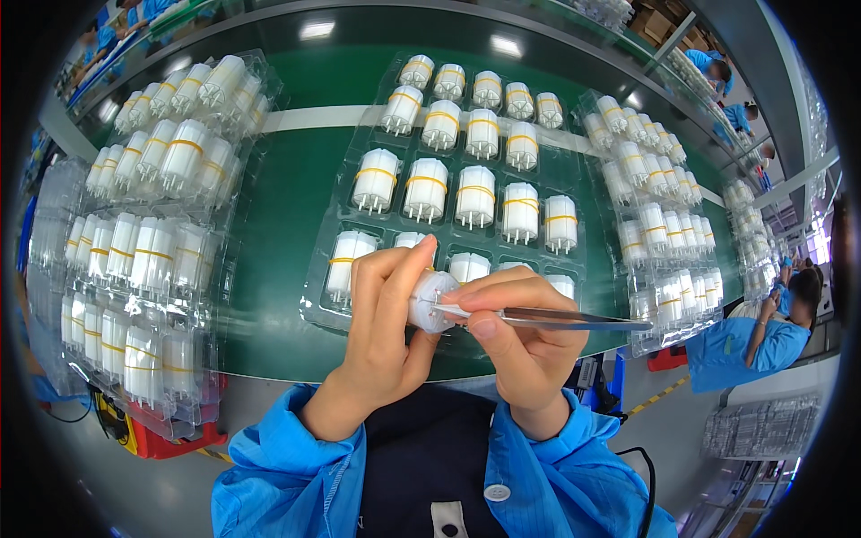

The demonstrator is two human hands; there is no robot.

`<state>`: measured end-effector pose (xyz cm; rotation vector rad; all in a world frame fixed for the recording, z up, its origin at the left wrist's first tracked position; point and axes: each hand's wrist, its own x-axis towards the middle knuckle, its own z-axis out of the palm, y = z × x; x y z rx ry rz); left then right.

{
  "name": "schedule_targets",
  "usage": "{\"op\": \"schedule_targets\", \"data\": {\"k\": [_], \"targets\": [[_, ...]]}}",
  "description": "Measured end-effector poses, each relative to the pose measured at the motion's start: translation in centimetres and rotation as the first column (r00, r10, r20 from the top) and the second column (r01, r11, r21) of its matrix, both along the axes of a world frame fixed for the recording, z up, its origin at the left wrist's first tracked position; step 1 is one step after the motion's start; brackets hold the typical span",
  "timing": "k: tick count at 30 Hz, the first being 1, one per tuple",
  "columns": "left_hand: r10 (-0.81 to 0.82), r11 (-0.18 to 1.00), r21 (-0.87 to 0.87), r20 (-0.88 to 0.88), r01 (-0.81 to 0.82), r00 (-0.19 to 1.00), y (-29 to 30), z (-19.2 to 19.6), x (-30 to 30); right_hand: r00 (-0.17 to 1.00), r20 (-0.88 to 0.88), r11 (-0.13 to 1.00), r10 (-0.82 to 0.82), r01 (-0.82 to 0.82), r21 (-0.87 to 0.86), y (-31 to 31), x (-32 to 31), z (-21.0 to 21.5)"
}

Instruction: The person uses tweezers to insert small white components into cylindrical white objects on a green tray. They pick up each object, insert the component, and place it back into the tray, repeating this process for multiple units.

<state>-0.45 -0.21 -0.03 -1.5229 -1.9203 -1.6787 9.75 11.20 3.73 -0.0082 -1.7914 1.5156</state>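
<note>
Green worktop (273, 206) stretched away beyond my fingers (395, 287), and right there between them was a white cylinder (429, 303), its pinned end turned to my right! My left hand (377, 332) had hold of it, fingers curled in snugly around the body. Opposite, my right hand (534, 345) pinched slim metal tweezers (565, 318) tight between thumb and fingers, their point right up at that pinned end; whether it touched, I couldn't tell. Just past my fingertips lay a clear plastic tray (316, 300), rows of yellow-banded cylinders (426, 190) standing in its pockets. Well left of my fingers rose stacked trays (152, 251), loaded too; to their right, more loaded stacks (664, 229), and beyond, a co-worker in blue (753, 345)!
</note>
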Motion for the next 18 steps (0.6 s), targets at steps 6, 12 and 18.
{"op": "schedule_targets", "data": {"k": [6,12,18], "targets": [[-0.004,1.000,-0.001,0.003,0.004,1.000,0.1,0.2,0.1,1.000,-0.009,0.999,-0.003,0.003,-0.043,0.0,0.1,-0.1],[-0.015,1.000,0.002,0.019,0.015,1.000,0.1,0.0,0.2,0.999,0.033,0.988,-0.019,0.014,0.151,0.4,0.0,0.9],[-0.017,1.000,-0.007,-0.025,0.017,1.000,0.1,-0.2,-0.1,0.996,0.066,0.930,-0.064,0.035,0.365,0.4,-0.1,1.7]]}}
